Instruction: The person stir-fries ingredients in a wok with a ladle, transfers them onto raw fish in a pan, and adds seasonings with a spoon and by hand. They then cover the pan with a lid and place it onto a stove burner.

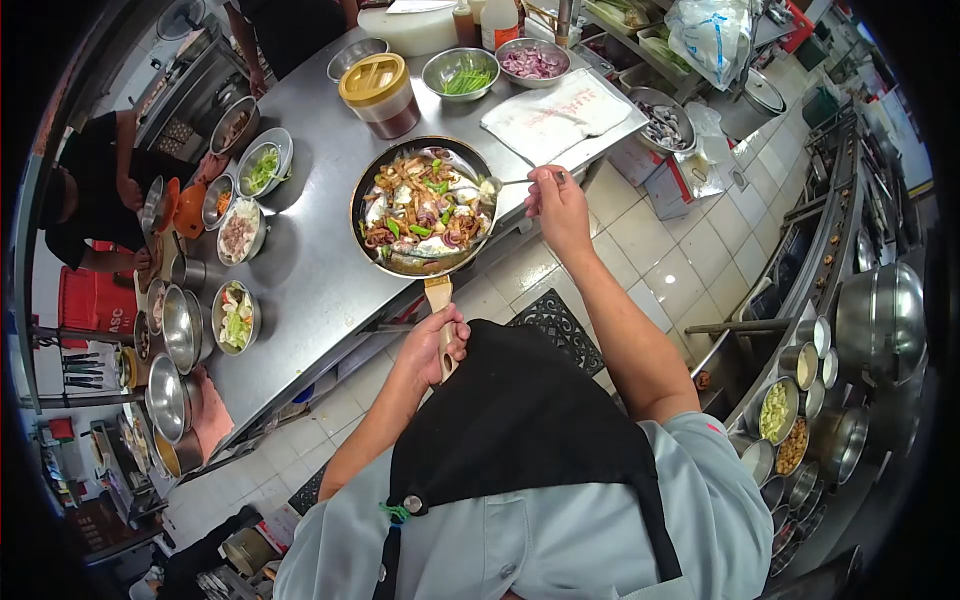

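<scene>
Black pan (pixel 430 144) at the counter's (pixel 312 292) near edge, probably nose-heavy with slippery, breakable food (pixel 425 205), so grip the pale handle (pixel 438 293): left hand (pixel 432 347) wrapped round it, right hand (pixel 560 210) pinching a metal spoon (pixel 513 181) at the right rim.

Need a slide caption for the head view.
Left hand grips a frying pan of mixed food by its handle; right hand holds a spoon over it.
</scene>
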`<state>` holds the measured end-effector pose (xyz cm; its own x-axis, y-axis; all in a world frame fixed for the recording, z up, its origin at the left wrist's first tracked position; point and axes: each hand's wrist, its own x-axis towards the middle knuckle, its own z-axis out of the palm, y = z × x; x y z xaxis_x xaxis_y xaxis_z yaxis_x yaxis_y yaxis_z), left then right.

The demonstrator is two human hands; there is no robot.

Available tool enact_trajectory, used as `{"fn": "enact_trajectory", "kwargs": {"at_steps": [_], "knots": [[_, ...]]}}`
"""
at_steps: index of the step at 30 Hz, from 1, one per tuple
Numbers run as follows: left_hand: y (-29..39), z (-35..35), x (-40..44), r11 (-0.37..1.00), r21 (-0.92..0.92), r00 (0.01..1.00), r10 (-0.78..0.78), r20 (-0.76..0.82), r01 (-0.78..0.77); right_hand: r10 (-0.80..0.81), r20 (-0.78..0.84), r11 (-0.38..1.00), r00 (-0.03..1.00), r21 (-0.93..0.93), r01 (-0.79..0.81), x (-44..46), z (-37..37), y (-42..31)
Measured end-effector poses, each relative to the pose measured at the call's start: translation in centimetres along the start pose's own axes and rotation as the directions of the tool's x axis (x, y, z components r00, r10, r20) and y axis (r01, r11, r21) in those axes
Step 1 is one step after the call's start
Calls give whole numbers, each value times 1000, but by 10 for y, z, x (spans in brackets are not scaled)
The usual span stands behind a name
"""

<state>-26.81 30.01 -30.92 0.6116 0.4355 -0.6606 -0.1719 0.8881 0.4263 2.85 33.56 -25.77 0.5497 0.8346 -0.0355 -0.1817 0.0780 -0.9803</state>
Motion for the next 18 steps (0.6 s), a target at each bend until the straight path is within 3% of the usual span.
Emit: {"fn": "enact_trajectory", "kwargs": {"at_steps": [6, 9, 12, 16, 18], "knots": [[5, -5, 0, 999, 20, 999, -32, 26, 32, -19, -37, 994, 999, 105, 23, 8, 15, -13], [7, 3, -2, 998, 22, 994, -58, -95, 60, -22, -1, 974, 1000, 225, 21, 12, 36, -16], [10, 10, -4, 996, 17, 988, -79, -134, 82, -60, 204, 990, 977, -116, 85, 8, 67, -13], [17, 2, -9, 999, 7, 999, -48, -5, 48, -432, 265, 831, 862, -254, 494, 2, 63, -24], [20, -8, -12, 996, 24, 995, -87, 39, 86, -397, 149, 884, 906, -205, 421, -8, 39, -38]]}}
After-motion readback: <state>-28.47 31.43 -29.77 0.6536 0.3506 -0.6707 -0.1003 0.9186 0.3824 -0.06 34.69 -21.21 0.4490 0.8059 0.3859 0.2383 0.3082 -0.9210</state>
